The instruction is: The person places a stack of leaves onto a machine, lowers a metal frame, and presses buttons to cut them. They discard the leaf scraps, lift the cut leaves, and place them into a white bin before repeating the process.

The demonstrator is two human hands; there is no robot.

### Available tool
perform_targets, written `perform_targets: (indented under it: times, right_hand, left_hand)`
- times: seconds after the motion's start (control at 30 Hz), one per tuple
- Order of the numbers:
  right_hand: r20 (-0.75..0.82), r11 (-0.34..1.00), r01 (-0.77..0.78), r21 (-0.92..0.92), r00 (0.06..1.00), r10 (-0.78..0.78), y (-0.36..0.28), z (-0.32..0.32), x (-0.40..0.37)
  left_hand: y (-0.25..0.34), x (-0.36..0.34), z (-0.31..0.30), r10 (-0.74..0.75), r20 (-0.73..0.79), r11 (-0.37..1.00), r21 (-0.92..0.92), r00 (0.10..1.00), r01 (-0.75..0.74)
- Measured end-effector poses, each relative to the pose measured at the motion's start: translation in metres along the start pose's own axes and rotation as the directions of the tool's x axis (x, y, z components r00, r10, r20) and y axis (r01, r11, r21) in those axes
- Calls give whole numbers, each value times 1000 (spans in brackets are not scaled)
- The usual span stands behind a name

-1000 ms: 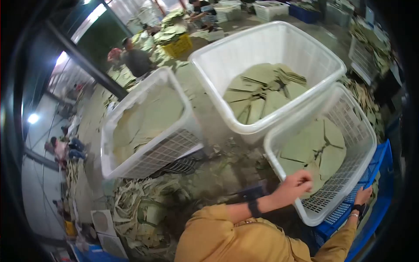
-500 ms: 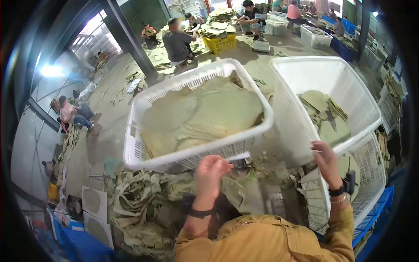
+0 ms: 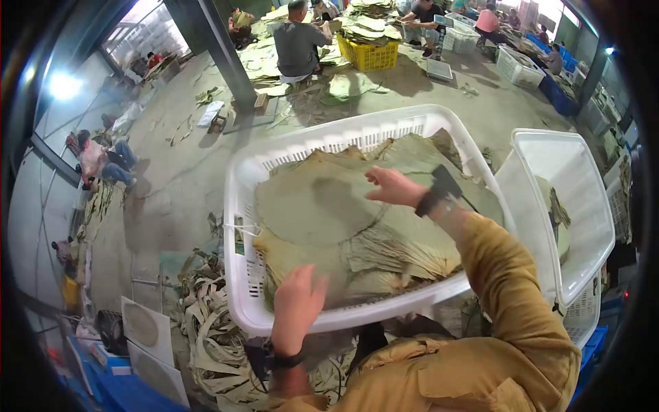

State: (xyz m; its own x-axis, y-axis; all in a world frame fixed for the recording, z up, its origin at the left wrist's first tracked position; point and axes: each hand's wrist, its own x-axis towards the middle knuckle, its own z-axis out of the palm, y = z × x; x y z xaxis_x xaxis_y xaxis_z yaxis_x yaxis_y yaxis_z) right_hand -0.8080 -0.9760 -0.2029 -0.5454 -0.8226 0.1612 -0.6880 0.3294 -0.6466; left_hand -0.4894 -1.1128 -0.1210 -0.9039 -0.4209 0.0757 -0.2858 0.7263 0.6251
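A white plastic basket (image 3: 237, 199) stands in front of me, filled with large, flat, greyish-green dried leaves (image 3: 302, 199). Over the middle of that stack is my right hand (image 3: 398, 187), open with its fingers loosely bent to the left and nothing in them. A dark band with a black flat piece sits at the right wrist. My left hand (image 3: 301, 305) is at the basket's near rim, smeared by motion, its fingers pointing up and apart, holding nothing.
Right of the basket stands a white bin (image 3: 570, 206) with leaves inside. Leaf scraps (image 3: 209, 336) lie piled at the lower left. Farther back, a seated person (image 3: 298, 44) is beside a yellow crate (image 3: 367, 55) heaped with leaves; a grey post (image 3: 226, 55) rises nearby.
My right hand has gone from the right-hand bin to over the leaves in the basket. My left hand has moved left and down in view. The view has shifted, with the basket now lower and farther right.
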Motion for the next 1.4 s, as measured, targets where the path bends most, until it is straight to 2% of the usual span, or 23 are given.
perform_targets:
  times: [0.2, 0.3, 0.4, 0.5, 0.53, 0.57, 0.6, 0.67, 0.73, 0.87, 0.9, 0.93, 0.97, 1.0, 1.07, 1.13, 1.17, 1.23, 1.27, 1.3, 1.33, 1.37, 1.4]
  right_hand:
    - [76, 967, -123, -222, 987, 143, 33, 59, 114]
    - [199, 955, -218, -203, 945, 258, 41, 71, 158]
    - [148, 933, -233, -275, 949, 280, 56, 84, 179]
    - [92, 953, -220, -207, 966, 243, 78, 109, 189]
    - [103, 964, -207, -164, 969, 225, 81, 114, 192]
    - [99, 986, -154, 69, 984, 146, 75, 112, 190]
    - [105, 985, -161, 65, 983, 153, 67, 111, 180]
    - [-117, 995, 24, 99, 993, -12, 4, 88, 146]
    - [-298, 949, 293, -116, 901, -315, -26, 97, 110]
    - [-230, 862, 301, -407, 880, -416, -41, 135, 66]
    - [-252, 834, 294, -466, 860, -444, -43, 137, 61]
    - [-253, 833, 292, -470, 859, -444, -45, 129, 64]
    - [-172, 909, 233, -345, 937, -305, -45, 114, 73]
    - [-68, 963, 150, -226, 983, -169, -45, 100, 83]
    - [-170, 986, 112, -125, 976, -132, -35, 86, 96]
    - [-200, 988, 154, -10, 968, -153, -46, 47, 95]
    - [-296, 967, 252, -37, 921, -251, -50, 29, 95]
    - [-263, 990, 140, -26, 954, -142, -74, -19, 67]
    - [-262, 992, 116, -39, 957, -123, -93, -43, 52]
    - [-329, 972, 146, -186, 922, -202, -110, -60, 31]
    - [-391, 926, 138, -351, 877, -279, -128, -72, 6]
    - [-376, 893, 150, -423, 868, -324, -144, -80, -20]
    - [-243, 827, 127, -547, 922, -302, -161, -85, -46]
  left_hand:
    - [-90, 96, 92, 32, 278, 957, 268, 960, -109]
    - [-114, 120, 141, -47, 309, 917, 390, 950, -82]
    - [-129, 129, 176, -166, 288, 913, 405, 943, 37]
    - [-120, 132, 173, -311, 445, 896, 432, 840, 103]
    - [-126, 131, 175, -320, 446, 893, 436, 836, 109]
    - [-132, 127, 178, -242, 385, 891, 452, 891, 46]
    - [-134, 124, 184, -152, 325, 885, 465, 933, -18]
    - [-123, 135, 174, -237, 444, 908, 418, 864, 35]
    - [-119, 135, 172, -302, 557, 921, 380, 773, 86]
    - [-135, 130, 187, -215, 474, 939, 340, 854, 47]
    - [-146, 127, 198, -109, 346, 935, 355, 932, -23]
    - [-151, 121, 204, 6, 212, 921, 379, 977, -88]
    - [-135, 129, 192, -265, 399, 902, 425, 878, 79]
    - [-133, 128, 189, -261, 397, 904, 421, 880, 77]
    - [-129, 128, 182, -159, 398, 851, 520, 903, -79]
    - [-93, 135, 136, -242, 479, 893, 450, 844, 0]
    - [-90, 133, 130, -169, 388, 953, 298, 906, 50]
    - [-52, 127, 95, -73, 213, 990, -100, 974, 96]
    - [-19, 124, 60, -49, 140, 942, -321, 989, 92]
    - [-13, 125, 52, -18, 121, 706, -701, 992, 98]
    - [-7, 126, 48, 32, 129, 324, -939, 991, 111]
    - [3, 121, 30, 249, 168, -238, -944, 954, 228]
    - [48, 104, 3, 196, 183, -410, -877, 963, 250]
